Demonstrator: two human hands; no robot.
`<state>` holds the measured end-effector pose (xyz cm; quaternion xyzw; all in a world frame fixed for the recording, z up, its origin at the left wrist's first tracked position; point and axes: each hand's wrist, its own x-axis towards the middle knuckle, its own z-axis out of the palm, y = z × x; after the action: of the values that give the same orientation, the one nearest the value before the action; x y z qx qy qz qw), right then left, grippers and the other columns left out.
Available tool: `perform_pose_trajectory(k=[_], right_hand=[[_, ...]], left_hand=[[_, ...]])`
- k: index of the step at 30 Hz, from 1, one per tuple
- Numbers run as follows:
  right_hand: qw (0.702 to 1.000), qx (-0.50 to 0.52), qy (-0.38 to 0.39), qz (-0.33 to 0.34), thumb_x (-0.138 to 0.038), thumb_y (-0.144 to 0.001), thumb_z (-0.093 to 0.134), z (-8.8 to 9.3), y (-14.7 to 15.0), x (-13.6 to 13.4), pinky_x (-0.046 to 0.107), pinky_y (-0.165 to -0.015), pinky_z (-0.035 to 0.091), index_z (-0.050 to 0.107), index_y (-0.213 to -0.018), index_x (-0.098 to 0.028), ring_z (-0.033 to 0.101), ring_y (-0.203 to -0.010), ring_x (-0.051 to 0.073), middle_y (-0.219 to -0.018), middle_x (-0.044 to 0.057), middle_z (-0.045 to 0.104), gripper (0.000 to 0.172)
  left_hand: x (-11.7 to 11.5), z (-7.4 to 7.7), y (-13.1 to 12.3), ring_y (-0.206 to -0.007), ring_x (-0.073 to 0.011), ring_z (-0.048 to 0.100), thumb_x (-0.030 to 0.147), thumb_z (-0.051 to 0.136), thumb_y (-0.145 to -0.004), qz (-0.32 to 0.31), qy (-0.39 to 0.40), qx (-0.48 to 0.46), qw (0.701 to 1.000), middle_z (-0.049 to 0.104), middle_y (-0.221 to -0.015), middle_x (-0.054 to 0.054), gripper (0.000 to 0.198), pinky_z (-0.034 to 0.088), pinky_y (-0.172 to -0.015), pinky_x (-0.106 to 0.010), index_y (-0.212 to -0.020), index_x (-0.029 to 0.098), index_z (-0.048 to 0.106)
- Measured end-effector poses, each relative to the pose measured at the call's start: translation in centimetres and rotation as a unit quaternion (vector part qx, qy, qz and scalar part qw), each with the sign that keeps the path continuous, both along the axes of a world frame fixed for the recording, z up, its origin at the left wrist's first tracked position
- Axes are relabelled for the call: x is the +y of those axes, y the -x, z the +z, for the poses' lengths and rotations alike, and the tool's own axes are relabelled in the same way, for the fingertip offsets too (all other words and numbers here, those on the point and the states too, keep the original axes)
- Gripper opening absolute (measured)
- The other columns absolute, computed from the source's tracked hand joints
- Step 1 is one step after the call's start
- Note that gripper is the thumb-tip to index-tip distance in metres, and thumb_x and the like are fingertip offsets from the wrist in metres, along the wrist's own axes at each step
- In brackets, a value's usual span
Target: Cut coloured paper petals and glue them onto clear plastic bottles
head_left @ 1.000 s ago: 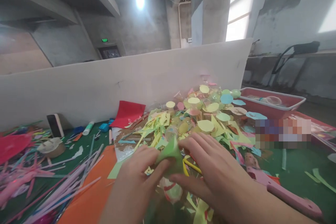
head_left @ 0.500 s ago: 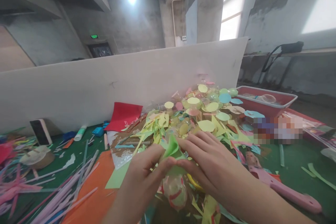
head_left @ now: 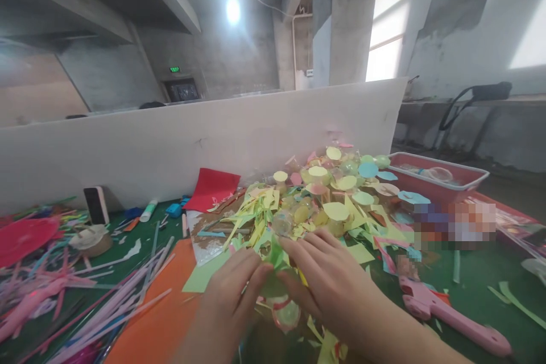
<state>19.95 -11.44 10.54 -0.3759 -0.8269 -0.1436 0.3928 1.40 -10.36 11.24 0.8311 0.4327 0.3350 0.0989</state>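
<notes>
My left hand and my right hand meet low in the middle of the head view, fingers closed on a piece of green paper. The paper is bent, and its upper part sticks up between my thumbs and fingers. Just below it shows a clear, rounded plastic piece with red marks. Whether the paper is fixed to this plastic I cannot tell. My fingers hide much of the paper. Beyond my hands lies a heap of yellow-green paper strips and clear plastic pieces topped with pale yellow paper discs.
A pink tool with a handle, like a glue gun, lies at right. Behind it stands a pink basket. On the left are pink straws, orange paper, a phone and a small tub. A white board closes the back.
The view has shifted, so most of the scene sits lower and farther right. My hands stay on the green paper, now more covered by my fingers. Less of the clear plastic piece shows.
</notes>
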Motion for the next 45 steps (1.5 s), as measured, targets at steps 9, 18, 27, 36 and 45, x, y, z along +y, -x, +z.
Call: perform_pose_trajectory(k=[9, 18, 27, 36, 45], right_hand=[[0.997, -0.077, -0.028, -0.014, -0.042, -0.093, 0.053, 0.8, 0.1, -0.6, 0.034, -0.071, 0.038, 0.058, -0.083, -0.015, 0.054, -0.069, 0.020, -0.071, 0.003, 0.061, 0.029], [0.990, -0.038, 0.114, 0.073, -0.052, -0.093, 0.050, 1.3, 0.8, -2.0, 0.029, -0.068, 0.038, 0.052, -0.072, -0.018, 0.052, -0.066, 0.015, -0.067, -0.001, 0.058, 0.039], [0.958, 0.077, 0.274, 0.034, -0.021, -0.097, 0.036, 1.0, 0.9, -0.7, 0.022, -0.056, 0.033, 0.034, -0.064, -0.020, 0.043, -0.059, 0.011, -0.060, -0.005, 0.041, 0.033], [0.910, 0.111, 0.391, -0.082, -0.028, -0.089, 0.043, -3.2, 0.3, 1.8, 0.025, -0.047, 0.018, 0.028, -0.057, -0.020, 0.030, -0.048, 0.010, -0.050, -0.006, 0.031, 0.036], [0.895, 0.116, 0.425, -0.068, -0.031, -0.093, 0.042, -5.2, -0.2, 1.9, 0.024, -0.048, 0.022, 0.030, -0.058, -0.020, 0.037, -0.048, 0.011, -0.052, -0.005, 0.038, 0.038]], left_hand=[[-1.3, 1.4, -0.4, -0.055, -0.0110, 0.052, 0.033, 0.034, -0.097, -0.002, -0.111, 0.039, 0.993, 0.050, -0.058, 0.004, 0.042, 0.044, -0.063, -0.024, -0.059, 0.020, 0.046], [-2.3, 0.2, 0.7, -0.071, -0.0156, 0.056, 0.042, 0.031, -0.096, -0.017, 0.047, 0.003, 0.999, 0.059, -0.074, -0.003, 0.043, 0.047, -0.070, -0.026, -0.069, 0.020, 0.056], [-2.5, -0.8, 2.2, -0.089, -0.0210, 0.057, 0.056, 0.041, -0.088, 0.019, 0.156, -0.113, 0.981, 0.064, -0.086, -0.004, 0.041, 0.046, -0.084, -0.028, -0.075, 0.022, 0.061], [0.9, -3.7, 1.7, -0.060, -0.0152, 0.042, 0.063, 0.041, -0.082, 0.113, 0.245, -0.030, 0.962, 0.039, -0.057, 0.003, 0.050, 0.032, -0.054, -0.024, -0.056, 0.021, 0.034], [0.6, -5.1, 1.0, -0.071, -0.0219, 0.061, 0.058, 0.041, -0.085, 0.132, 0.259, -0.068, 0.954, 0.066, -0.070, -0.004, 0.044, 0.045, -0.066, -0.026, -0.065, 0.022, 0.058]])
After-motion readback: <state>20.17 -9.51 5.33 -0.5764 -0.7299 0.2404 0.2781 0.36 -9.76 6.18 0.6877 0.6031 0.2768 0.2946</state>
